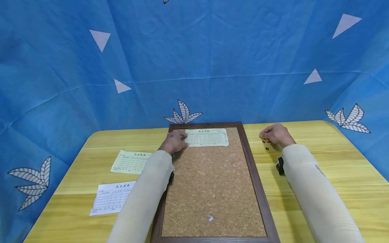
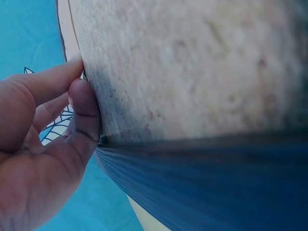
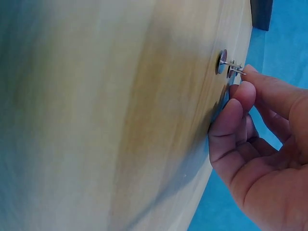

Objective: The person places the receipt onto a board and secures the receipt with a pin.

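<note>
My left hand (image 1: 174, 141) rested at the top of a cork board (image 1: 212, 182) with a dark brown wooden frame (image 1: 256, 182), fingertips against the left edge of a pale green printed paper slip (image 1: 209, 137). The slip lay flat on the cork just below the upper rail, its lines running across the board. My fingers were spread lightly along that edge rather than clenched, I judge so that it would not slide or turn, and their place at the end left the printed face uncovered.

My right hand (image 1: 276, 134) was down on the yellow wood-grain table (image 1: 343, 152), beyond the board's right rail, its fingers bent and their tips gathered low. Just beside them were two small dark round-headed thumbtacks (image 3: 221, 61), heads on the wood and pins up, which likely made them easier to see but meant a careless touch could prick me. I cannot tell whether those fingertips had hold of a tack.

On the table left of the board, a second pale green slip (image 1: 129, 162) and a white printed slip (image 1: 110, 199) lay apart from each other, both partly behind my left sleeve (image 1: 146, 192).
</note>
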{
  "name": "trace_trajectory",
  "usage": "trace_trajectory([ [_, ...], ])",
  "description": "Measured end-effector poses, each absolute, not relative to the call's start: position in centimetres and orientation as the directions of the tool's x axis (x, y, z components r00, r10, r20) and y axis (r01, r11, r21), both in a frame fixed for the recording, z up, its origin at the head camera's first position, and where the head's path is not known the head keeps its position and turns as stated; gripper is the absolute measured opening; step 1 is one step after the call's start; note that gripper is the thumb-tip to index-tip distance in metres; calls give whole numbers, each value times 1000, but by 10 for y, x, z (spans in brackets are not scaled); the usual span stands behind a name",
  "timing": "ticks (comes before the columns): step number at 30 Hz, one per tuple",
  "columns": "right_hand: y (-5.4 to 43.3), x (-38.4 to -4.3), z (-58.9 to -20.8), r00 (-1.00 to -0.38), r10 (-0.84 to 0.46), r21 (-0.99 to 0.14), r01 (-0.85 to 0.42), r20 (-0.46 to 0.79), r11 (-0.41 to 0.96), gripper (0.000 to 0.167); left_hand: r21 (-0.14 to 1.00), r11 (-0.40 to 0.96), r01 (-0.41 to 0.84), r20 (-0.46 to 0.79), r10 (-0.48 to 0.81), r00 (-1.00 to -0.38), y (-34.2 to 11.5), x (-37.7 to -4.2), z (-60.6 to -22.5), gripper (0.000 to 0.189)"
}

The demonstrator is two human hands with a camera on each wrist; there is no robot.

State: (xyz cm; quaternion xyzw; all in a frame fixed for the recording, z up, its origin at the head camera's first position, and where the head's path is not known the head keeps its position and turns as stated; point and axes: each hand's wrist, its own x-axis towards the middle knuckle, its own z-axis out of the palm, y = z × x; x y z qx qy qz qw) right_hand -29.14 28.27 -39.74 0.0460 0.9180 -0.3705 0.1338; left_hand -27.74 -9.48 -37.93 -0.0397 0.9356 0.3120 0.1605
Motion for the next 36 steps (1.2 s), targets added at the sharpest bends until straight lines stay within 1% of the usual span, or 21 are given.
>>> trace_trajectory([
  [7, 283, -287, -392, -962, -42, -659, 154, -270, 736, 27, 570, 806, -162, -325, 39, -945, -95, -278, -379, 45],
  [15, 280, -286, -387, -960, -63, -693, 149, -271, 706, 24, 571, 805, -163, -328, 41, -944, -96, -278, -378, 46],
  [22, 280, -286, -387, -965, -71, -724, 139, -252, 675, 33, 582, 798, -155, -320, 50, -946, -96, -277, -378, 46],
  [29, 272, -285, -386, -975, -44, -765, 141, -216, 629, 25, 579, 802, -150, -315, 50, -948, -96, -276, -379, 44],
  [33, 271, -285, -385, -977, -42, -776, 139, -208, 615, 34, 578, 803, -147, -315, 54, -948, -97, -276, -379, 45],
  [36, 271, -286, -384, -978, -46, -772, 132, -204, 622, 37, 576, 806, -137, -309, 60, -949, -97, -277, -379, 45],
])
